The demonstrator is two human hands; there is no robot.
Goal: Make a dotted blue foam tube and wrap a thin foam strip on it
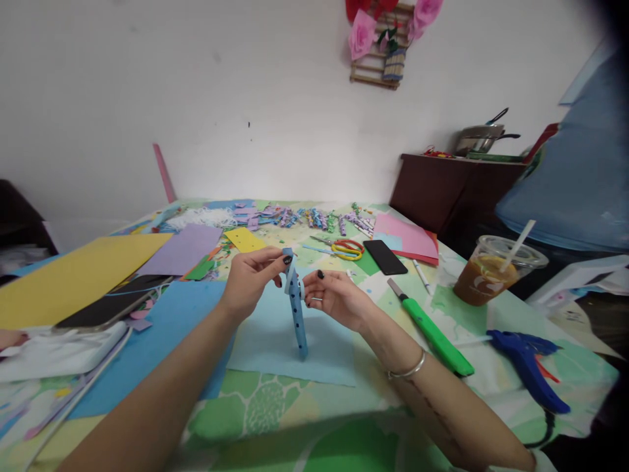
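Observation:
Between my hands stands a blue paper strip (297, 321) with dark dots, its upper end bent over into a loop and its lower end hanging down. My left hand (253, 278) is closed in a pinch on the top of the strip. From the right, my right hand (339, 298) has its thumb and fingers curled at the edge of the looped part, touching it. Below the strip lies a light blue paper sheet (324, 367) on the patterned tablecloth (268, 403).
To the right are a green utility knife (437, 334), a blue glue gun (528, 367), a lidded iced drink (486, 278), a black phone (386, 257) and scissors (346, 248). Coloured paper sheets (73, 272) lie left. Curled paper pieces (314, 218) line the back. Another person's hand (12, 339) shows at left.

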